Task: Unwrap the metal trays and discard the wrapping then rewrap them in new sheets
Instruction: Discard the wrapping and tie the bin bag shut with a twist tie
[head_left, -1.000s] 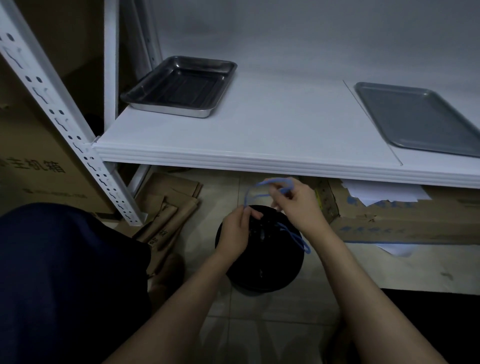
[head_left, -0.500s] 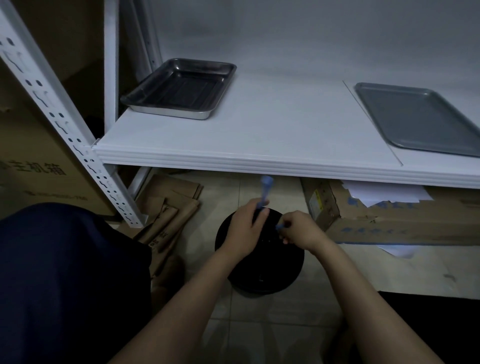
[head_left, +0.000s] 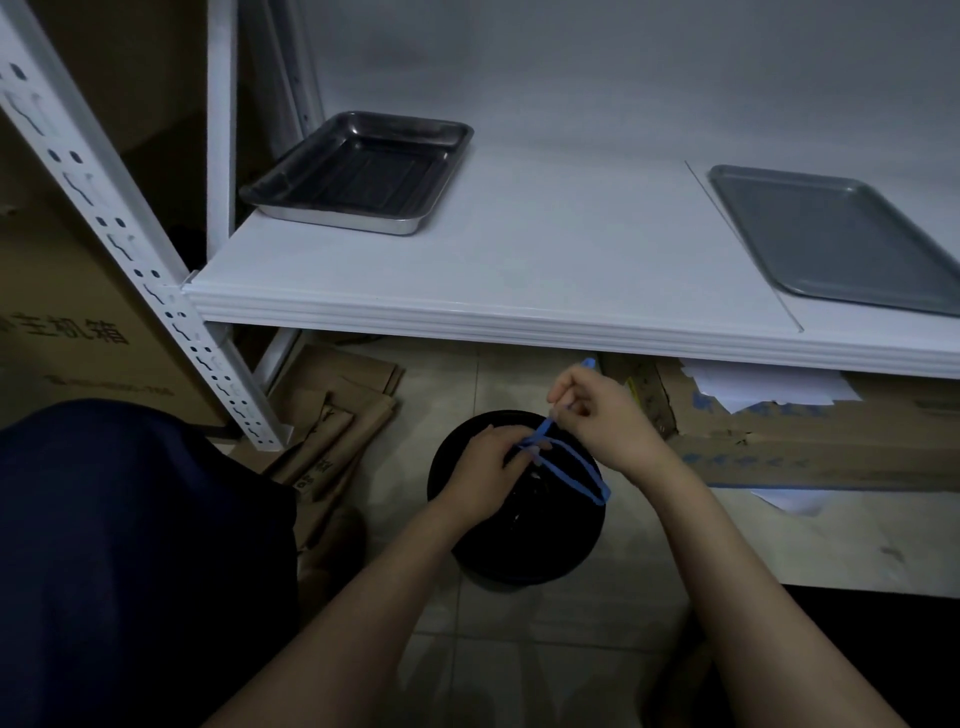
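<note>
Two bare metal trays lie on the white shelf (head_left: 545, 270): a deep shiny tray (head_left: 363, 174) at the back left and a flat grey tray (head_left: 836, 239) at the right. Below the shelf edge, both hands work over a black round bin (head_left: 519, 551) on the floor. My left hand (head_left: 491, 480) and my right hand (head_left: 608, 415) each pinch a thin blue strip (head_left: 571, 470), which loops between them above the bin's mouth.
A white perforated rack post (head_left: 119, 228) slants down the left. Flattened cardboard (head_left: 332, 415) lies on the tiled floor by the post. A cardboard box (head_left: 810, 441) with white paper sheets (head_left: 763, 387) sits under the shelf at right. My dark-clothed knee (head_left: 119, 545) fills the lower left.
My right hand has risen and moved apart from my left, drawing the blue strip out into a loop again over the bin. The trays have not moved.
</note>
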